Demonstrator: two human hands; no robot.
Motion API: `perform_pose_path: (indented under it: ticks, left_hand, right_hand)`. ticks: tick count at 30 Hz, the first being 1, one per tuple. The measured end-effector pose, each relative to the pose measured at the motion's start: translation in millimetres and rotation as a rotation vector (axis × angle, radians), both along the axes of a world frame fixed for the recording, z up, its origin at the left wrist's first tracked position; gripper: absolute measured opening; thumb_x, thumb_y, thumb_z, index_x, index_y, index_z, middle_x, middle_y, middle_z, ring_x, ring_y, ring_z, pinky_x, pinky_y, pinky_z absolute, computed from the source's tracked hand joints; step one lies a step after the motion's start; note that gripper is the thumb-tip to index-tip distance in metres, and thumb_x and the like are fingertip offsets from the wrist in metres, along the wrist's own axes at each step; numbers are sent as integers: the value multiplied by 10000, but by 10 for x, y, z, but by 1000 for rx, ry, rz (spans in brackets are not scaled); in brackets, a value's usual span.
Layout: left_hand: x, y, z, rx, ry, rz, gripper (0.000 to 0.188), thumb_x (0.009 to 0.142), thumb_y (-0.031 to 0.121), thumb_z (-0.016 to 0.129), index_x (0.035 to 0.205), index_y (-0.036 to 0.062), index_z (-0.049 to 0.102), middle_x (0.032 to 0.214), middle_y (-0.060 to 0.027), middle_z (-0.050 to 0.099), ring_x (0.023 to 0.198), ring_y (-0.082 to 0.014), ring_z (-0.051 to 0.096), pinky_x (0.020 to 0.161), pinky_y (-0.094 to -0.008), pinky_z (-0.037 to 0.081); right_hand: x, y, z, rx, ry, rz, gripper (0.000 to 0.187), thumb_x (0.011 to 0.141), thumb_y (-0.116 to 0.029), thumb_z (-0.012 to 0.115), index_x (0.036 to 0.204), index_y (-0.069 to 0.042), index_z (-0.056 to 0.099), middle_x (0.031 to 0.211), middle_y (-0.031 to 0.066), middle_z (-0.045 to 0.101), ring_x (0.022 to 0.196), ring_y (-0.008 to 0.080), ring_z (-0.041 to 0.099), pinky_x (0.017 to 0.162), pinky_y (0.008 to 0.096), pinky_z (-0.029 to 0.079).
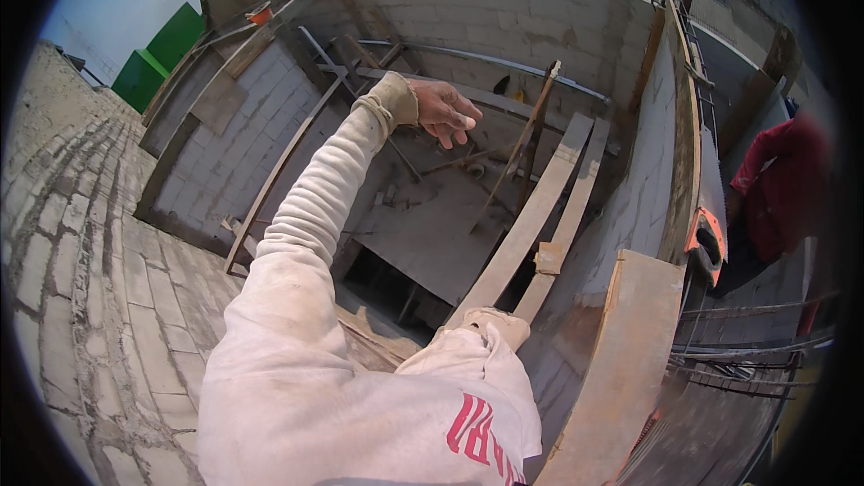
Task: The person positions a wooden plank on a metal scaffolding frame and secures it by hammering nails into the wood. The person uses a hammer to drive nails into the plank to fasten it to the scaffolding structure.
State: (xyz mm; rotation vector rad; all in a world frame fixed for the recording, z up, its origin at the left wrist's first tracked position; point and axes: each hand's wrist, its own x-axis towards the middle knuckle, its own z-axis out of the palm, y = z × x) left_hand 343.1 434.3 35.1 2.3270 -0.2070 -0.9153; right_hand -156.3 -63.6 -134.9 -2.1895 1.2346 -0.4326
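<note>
My left arm, in a dusty pale sleeve, reaches out over a block-walled pit. At its end my left hand (pixel 445 112) hangs in the air with loosely bent fingers, partly apart, and nothing visible in them. Below it lie a grey slab floor (pixel 423 252) and scattered timber. My right hand does not show; a bunched pale cloth end (pixel 504 326), perhaps a cuff, appears in front of my chest. It is close to two long planks (pixel 531 220) that slope into the pit, one with a small wood block (pixel 550 257) on it.
A wide board (pixel 621 369) stands at the right, near a handsaw (pixel 707 243) with an orange handle. Beyond is a person in red (pixel 781 180). Steel rebar (pixel 747 360) juts out there. Block walls (pixel 513 13) surround the pit; a block surface (pixel 135 306) lies left.
</note>
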Motion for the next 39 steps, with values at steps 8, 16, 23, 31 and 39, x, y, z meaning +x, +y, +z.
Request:
perform_pose_path:
  ticks: [8,16,23,31,39]
  left_hand:
    - [-689,-148,-658,-83,56,-43,754,1003,461,698,1559,6,471,1257,-191,736,1103,-279,747,1053,-378,539]
    - [221,303,-337,-407,-259,351,813,1088,250,597,1700,114,79,1060,-180,773,786,-188,748,775,-311,616]
    - [2215,626,703,-128,-469,744,769,1079,192,491,1706,205,46,1036,-132,805,537,-105,549,525,-290,492]
    - [2313,-658,707,15,-409,212,562,1074,403,582,1553,117,513,890,-68,790,594,-71,560,563,-268,491]
    - [-501,-3270,200,-194,5,-1108,723,985,626,656,1359,8,686,905,-126,796,832,-204,774,781,-345,615]
  right_hand:
    - [-44,-21,-97,19,-13,-36,587,959,-337,779,583,17,498,503,58,434,498,155,374,495,390,318]
    - [-236,-92,-107,4,14,-82,608,962,-349,779,571,17,490,491,60,431,489,157,368,491,395,318]
    - [-536,-173,-172,17,38,-152,627,964,-360,778,560,18,483,481,61,428,481,159,362,488,400,318]
    - [-786,-318,-254,-119,256,-176,639,868,-430,832,541,23,521,504,177,470,454,261,415,504,481,332]
    - [-530,-111,452,-352,147,-198,636,797,-592,827,614,-4,669,566,205,588,529,399,576,549,498,434]
